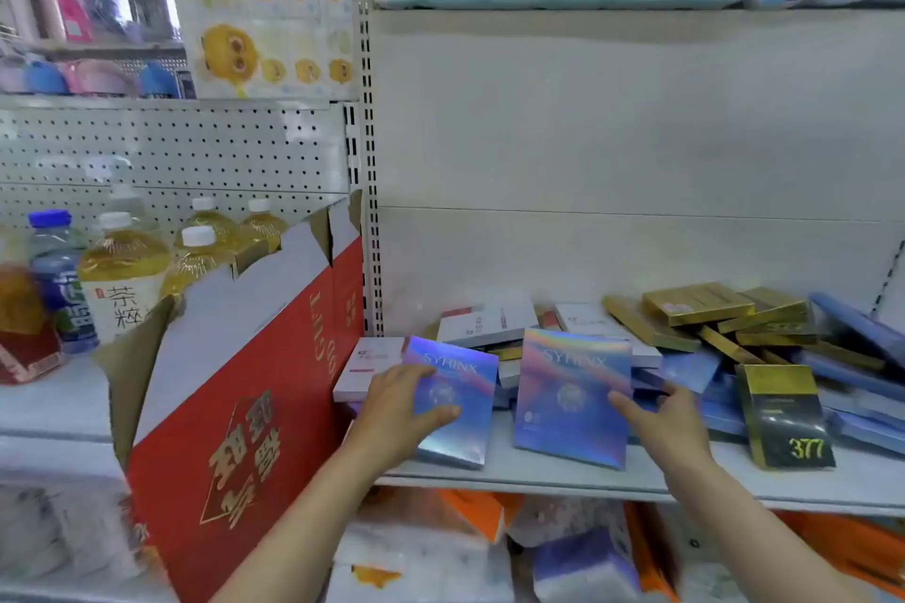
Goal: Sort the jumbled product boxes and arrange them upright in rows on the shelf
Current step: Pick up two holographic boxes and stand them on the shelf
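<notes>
Both forearms reached up from the bottom of the view toward the shelf (563,473). At its front lip the left hand (399,411) gripped a holographic blue box (458,387), thumb across the face and fingers curled behind the left edge, the box standing tilted on its lower end. Just right of it a second holographic blue box (570,394) stood nearly upright at the same lip, and the right hand (668,421) touched its right edge with loose, mostly straight fingers; whether they closed behind it could not be told. A narrow strip of bare shelf showed between the two boxes. Behind them lay white boxes (487,323) flat and overlapping, and further right gold boxes (698,309) were heaped on flat blue boxes (852,372). A black-and-gold box (783,416) marked 377 leaned at the shelf's front right. Above the heap the back panel (612,137) rose plain. Left of the shelf's slotted upright post (367,162) a red carton (254,406) crowded the edge, with bottles (122,269) beyond it.
</notes>
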{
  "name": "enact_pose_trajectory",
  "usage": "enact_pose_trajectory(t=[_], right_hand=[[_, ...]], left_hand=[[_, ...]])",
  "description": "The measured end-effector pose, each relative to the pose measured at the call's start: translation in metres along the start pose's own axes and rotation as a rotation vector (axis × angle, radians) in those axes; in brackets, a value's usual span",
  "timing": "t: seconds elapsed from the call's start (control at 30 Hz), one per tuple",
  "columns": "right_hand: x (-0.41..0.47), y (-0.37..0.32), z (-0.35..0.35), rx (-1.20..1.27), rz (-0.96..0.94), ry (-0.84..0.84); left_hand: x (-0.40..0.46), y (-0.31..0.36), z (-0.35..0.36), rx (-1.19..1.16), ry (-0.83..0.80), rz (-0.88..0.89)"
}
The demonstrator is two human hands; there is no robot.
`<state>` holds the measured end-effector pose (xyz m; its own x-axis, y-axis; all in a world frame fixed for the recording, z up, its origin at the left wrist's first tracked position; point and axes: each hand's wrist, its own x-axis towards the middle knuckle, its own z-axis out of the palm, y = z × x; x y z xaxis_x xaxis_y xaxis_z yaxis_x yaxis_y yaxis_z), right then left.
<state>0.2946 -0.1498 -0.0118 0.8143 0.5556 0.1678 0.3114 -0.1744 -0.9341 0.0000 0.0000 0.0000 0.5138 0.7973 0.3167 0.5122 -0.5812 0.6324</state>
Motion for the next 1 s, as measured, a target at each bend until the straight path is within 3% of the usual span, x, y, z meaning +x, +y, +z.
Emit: enact_pose_trajectory(t=[0.13, 0.23, 0.43, 0.6, 0.83, 1.0], right_hand=[[-0.011, 0.007, 0.016, 0.050, 0.095, -0.108], [-0.012, 0.013, 0.020, 0.021, 0.099, -0.064], [-0.029, -0.005, 0.015, 0.343, -0.028, -0.056], [-0.041, -0.030, 0.006, 0.576, -0.001, -0.093], [-0.068, -0.033, 0.007, 0.515, 0.023, -0.035], [-0.078, -0.031, -0.007, 0.497, 0.037, 0.045]], left_hand=[[-0.013, -0.016, 0.013, -0.017, 0.039, -0.059], [-0.015, -0.019, 0.020, -0.062, 0.098, -0.082], [-0.013, -0.029, 0.023, -0.105, 0.129, -0.171], [-0.004, -0.033, 0.024, -0.115, 0.166, -0.266], [0.017, -0.041, 0.024, -0.117, 0.071, -0.381], [0.019, -0.045, 0.019, -0.407, 0.054, -0.496]])
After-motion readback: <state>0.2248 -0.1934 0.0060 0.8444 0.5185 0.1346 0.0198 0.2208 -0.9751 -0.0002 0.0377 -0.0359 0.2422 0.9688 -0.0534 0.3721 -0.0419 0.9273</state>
